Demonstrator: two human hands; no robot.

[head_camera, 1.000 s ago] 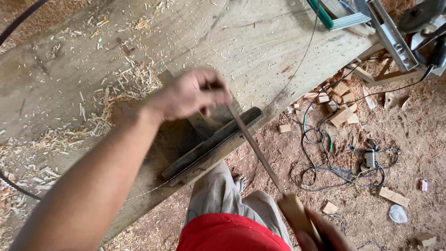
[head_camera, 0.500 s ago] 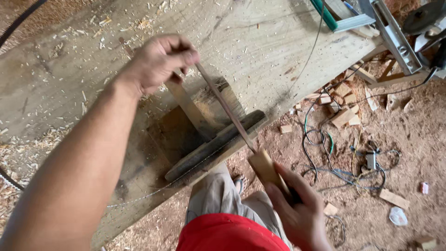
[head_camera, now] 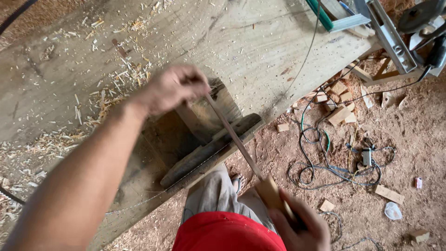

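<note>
Wooden shavings and splinters [head_camera: 109, 95] lay scattered over the pale, worn tabletop [head_camera: 260, 42], thickest to the left of the work, which suggested that a good deal of material had already come off. At the near edge of the tabletop a dark, curved wooden workpiece [head_camera: 209, 151] rested along a stop block [head_camera: 218, 104], and a long, narrow file [head_camera: 232, 135] crossed over it at a slant.

The left hand [head_camera: 169, 88] was closed around the far tip of the file, fingers curled tight and pressing it down close to the block. The right hand [head_camera: 299, 225] was wrapped around the file's light wooden handle [head_camera: 272, 195], down near the person's red shirt [head_camera: 227, 232] and grey trousers [head_camera: 213, 195]. Both hands were therefore full, each gripping one end of the same tool, with the blade touching the top of the workpiece between them.

Judging by the piece itself, shaping looked well advanced: its outline was already rounded and its edges read as fairly smooth, though how fine the surface was could not be told from this height. Filing appeared to be under way rather than finished, since the tool sat on the wood and nothing had been set aside.

On the sawdust-covered floor [head_camera: 409, 139] to the right lay offcut blocks [head_camera: 339, 107] and tangled cables [head_camera: 334, 162], well apart from the work.
</note>
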